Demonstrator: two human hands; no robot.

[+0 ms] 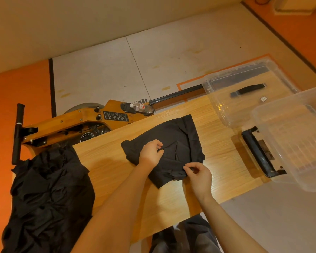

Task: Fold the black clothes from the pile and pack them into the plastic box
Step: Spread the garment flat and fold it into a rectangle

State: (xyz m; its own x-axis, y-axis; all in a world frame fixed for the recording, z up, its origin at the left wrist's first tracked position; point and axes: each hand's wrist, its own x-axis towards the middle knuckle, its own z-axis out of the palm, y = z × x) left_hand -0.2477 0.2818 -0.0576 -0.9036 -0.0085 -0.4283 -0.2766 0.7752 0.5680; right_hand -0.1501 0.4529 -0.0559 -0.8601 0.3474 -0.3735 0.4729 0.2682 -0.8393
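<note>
A black garment (pixel 173 141) lies partly folded on the wooden table (pixel 221 152), near its middle. My left hand (pixel 150 153) rests on the garment's left part, fingers curled against the cloth. My right hand (pixel 199 175) pinches the garment's near edge between thumb and fingers. A pile of black clothes (pixel 47 196) hangs over the table's left end. The clear plastic box (pixel 295 143) stands at the table's right end, with a black latch handle (pixel 259 154) on its side; nothing shows inside it.
A clear lid (pixel 244 94) with a black handle lies at the table's far right. Behind the table stands a wooden rowing machine (pixel 77 123) with a plastic bottle (pixel 141 107) on it. My dark trousers (pixel 186 234) show below the table's near edge.
</note>
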